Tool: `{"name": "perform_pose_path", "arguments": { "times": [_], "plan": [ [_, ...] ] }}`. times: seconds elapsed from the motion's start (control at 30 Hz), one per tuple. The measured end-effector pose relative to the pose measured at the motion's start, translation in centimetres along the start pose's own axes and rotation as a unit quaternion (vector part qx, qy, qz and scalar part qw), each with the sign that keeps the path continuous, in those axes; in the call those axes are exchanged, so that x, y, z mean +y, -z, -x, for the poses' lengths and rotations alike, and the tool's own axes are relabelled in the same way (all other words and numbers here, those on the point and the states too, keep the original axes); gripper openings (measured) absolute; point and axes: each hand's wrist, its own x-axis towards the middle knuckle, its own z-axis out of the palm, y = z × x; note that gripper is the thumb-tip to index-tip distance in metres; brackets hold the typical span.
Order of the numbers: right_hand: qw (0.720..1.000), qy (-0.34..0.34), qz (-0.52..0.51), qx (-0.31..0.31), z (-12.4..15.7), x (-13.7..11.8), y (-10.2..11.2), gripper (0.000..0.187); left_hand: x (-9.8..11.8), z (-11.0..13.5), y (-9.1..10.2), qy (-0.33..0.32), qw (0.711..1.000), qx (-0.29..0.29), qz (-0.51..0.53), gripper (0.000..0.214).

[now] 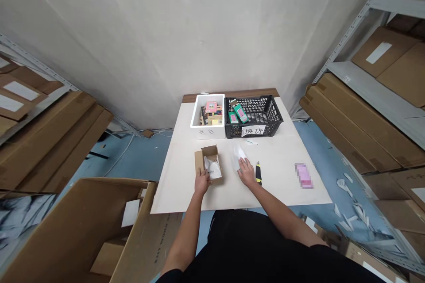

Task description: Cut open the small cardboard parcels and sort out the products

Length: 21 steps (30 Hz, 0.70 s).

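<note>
My left hand (202,181) grips the near left side of a small cardboard box (217,176), whose flaps stand open. Inside that box lies a crumpled white wrapping (213,167). With its fingers over the near end of a thin, whitish plastic bag (237,152), my right hand (246,171) rests low at the middle of the table. My fingertips there are partly hidden, and the bag's contents cannot be made out. Just right of that hand lies a yellow and black utility knife (258,173).
Behind my hands stand a white bin (207,132) of small boxes and a black crate (275,119) with green boxes. A pixelated pink item (303,175) lies at the table's (179,159) right. A large open carton (79,212) sits lower left; shelves flank both sides.
</note>
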Motion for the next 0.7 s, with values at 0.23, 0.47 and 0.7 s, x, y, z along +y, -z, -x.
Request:
{"name": "perform_pose_path", "arguments": {
  "times": [0.23, 0.47, 0.7],
  "plan": [
    [0.989, 0.018, -0.003, -0.149, 2.5, 2.7, -5.5, 0.071, -2.5, 1.7, 1.2, 0.008, 1.000, 0.003, 0.014, 0.015],
    [0.998, -0.040, -0.022, -0.053, 0.7, 2.6, -4.5, 0.053, -2.6, 1.2, 1.1, 0.002, 1.000, -0.005, 0.017, 0.012],
    [0.980, -0.084, -0.021, -0.179, -2.6, 2.8, -5.2, 0.061, -2.6, 0.8, 1.6, 0.004, 1.000, -0.012, 0.024, 0.015]
  ]
}}
